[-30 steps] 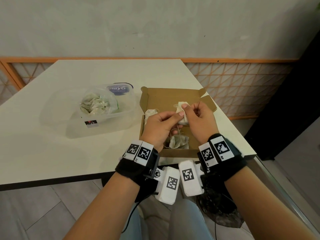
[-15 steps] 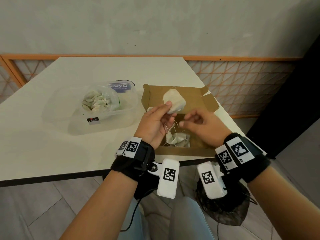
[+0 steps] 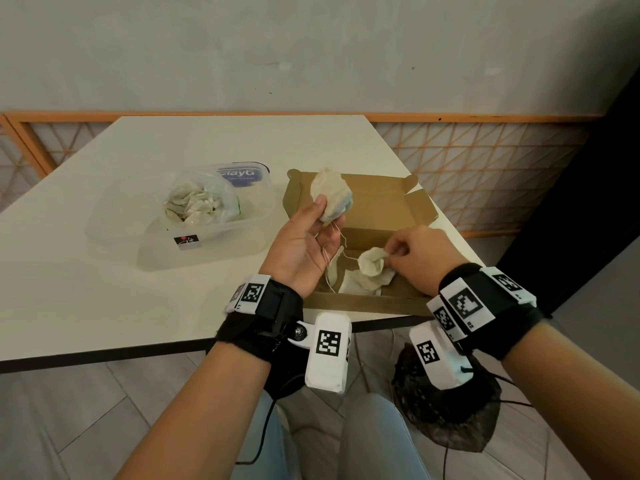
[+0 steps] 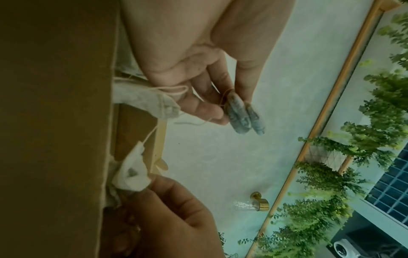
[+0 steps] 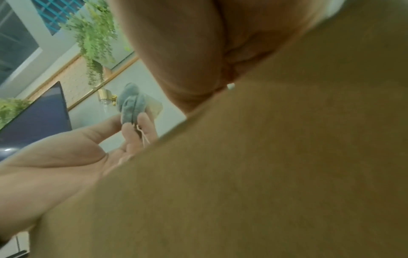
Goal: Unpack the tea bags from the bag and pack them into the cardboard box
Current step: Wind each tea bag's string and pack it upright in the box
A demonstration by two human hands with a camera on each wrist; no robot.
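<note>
An open brown cardboard box (image 3: 388, 209) lies on the white table, right of centre. My left hand (image 3: 311, 233) is raised over the box's left side and pinches a pale tea bag (image 3: 330, 195), (image 4: 243, 113), (image 5: 132, 108) between thumb and fingers, strings dangling. My right hand (image 3: 412, 258) is low inside the box and pinches another tea bag (image 3: 372, 263), (image 4: 132, 172) above several tea bags (image 3: 363, 284) on the box floor. A clear plastic bag (image 3: 207, 202) with more tea bags sits in a tub to the left.
The clear plastic tub (image 3: 194, 237) with a blue-labelled lid (image 3: 239, 173) stands left of the box. The table's near edge (image 3: 104, 355) runs below my wrists. A dark mesh bag (image 3: 450, 417) hangs below the table beside my knees. An orange lattice rail (image 3: 485, 168) lines the wall.
My hands have parted: the left lifted its tea bag up and back, while the right dropped into the box and took hold of another tea bag.
</note>
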